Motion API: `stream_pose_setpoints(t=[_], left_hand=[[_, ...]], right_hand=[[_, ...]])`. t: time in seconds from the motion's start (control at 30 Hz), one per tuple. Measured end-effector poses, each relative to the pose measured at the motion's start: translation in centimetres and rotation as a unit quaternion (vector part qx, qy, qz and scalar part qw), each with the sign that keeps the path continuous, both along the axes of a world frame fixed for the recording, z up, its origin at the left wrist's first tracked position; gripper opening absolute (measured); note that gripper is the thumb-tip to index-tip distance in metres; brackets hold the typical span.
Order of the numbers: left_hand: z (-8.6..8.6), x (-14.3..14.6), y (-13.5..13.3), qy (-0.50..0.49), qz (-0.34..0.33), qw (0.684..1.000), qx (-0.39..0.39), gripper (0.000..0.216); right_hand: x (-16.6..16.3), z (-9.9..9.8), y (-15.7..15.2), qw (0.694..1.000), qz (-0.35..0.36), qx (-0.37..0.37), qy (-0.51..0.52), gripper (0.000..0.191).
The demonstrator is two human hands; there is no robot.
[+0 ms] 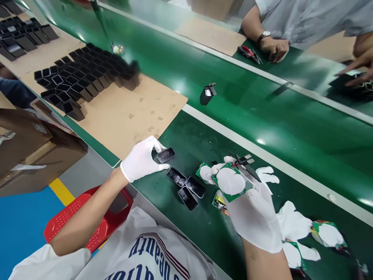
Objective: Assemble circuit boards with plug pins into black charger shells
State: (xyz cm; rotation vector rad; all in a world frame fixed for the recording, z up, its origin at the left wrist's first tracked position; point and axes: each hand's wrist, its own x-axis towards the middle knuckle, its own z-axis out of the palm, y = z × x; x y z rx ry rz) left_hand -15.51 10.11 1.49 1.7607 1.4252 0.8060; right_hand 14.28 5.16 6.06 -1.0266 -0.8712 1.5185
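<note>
My left hand (144, 158), in a white glove, reaches over the green bench with thumb and fingers apart. Its fingertips touch or nearly touch a small black plastic case (166, 155); the thumb stays clear of it. Three more open black cases lie beside it, among them one case (188, 197) nearest me. My gloved right hand (253, 214) is closed on a green circuit board (231, 182) with a round white pad on top. Dark parts with wires show behind that board. Another padded board (204, 172) and a board with yellow parts (220, 202) lie close by.
Rows of tall black cases (78, 77) stand on brown cardboard (131, 112). A black case with wires (207, 94) sits on the green belt. White gloves (293, 221) and padded boards (329, 234) lie at right. Across, a co-worker's hand (275, 47) rests near red pliers (249, 53).
</note>
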Motion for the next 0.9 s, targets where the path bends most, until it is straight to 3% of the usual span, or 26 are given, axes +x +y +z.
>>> stream_pose_setpoints(t=[0.1,0.2,0.23,0.3,0.37,0.43,0.57,0.73,0.9], left_hand=[[-0.5,-0.3,-1.0,0.003,0.014,1.0,0.021,0.076],[-0.3,-1.0,-0.9,0.0,-0.09,0.996,0.01,0.12],[-0.3,-1.2,-0.5,0.004,-0.126,0.992,0.01,0.119],[-0.3,-1.4,0.7,0.008,-0.175,0.984,0.014,0.098],[-0.4,-1.3,1.7,0.011,-0.174,0.984,0.018,0.071],[-0.6,-1.0,2.1,0.023,-0.138,0.99,0.028,0.062],[0.7,-0.4,0.6,0.008,-0.06,0.994,0.089,0.071],[4.5,1.5,-2.5,-0.047,-0.076,0.972,0.216,0.078],[6.0,3.8,-4.4,-0.144,-0.051,0.976,0.152,0.085]], right_hand=[[0.0,-0.4,0.2,1.0,-0.025,0.011,0.006,0.047],[0.0,-0.5,0.6,0.999,-0.03,0.009,0.015,0.048],[-0.1,-0.5,0.8,0.999,-0.029,0.007,0.019,0.049],[-0.3,-0.6,0.9,0.999,-0.024,0.003,0.024,0.053],[-0.3,-0.8,0.9,0.999,-0.023,0.001,0.024,0.055],[-0.2,-1.1,0.8,0.999,-0.03,-0.001,0.023,0.055],[0.4,-1.5,0.3,0.998,-0.065,0.0,0.005,0.057],[0.2,-0.9,-0.1,0.995,-0.096,0.022,-0.022,0.064],[0.6,0.7,-1.4,0.993,-0.074,0.079,-0.052,0.069]])
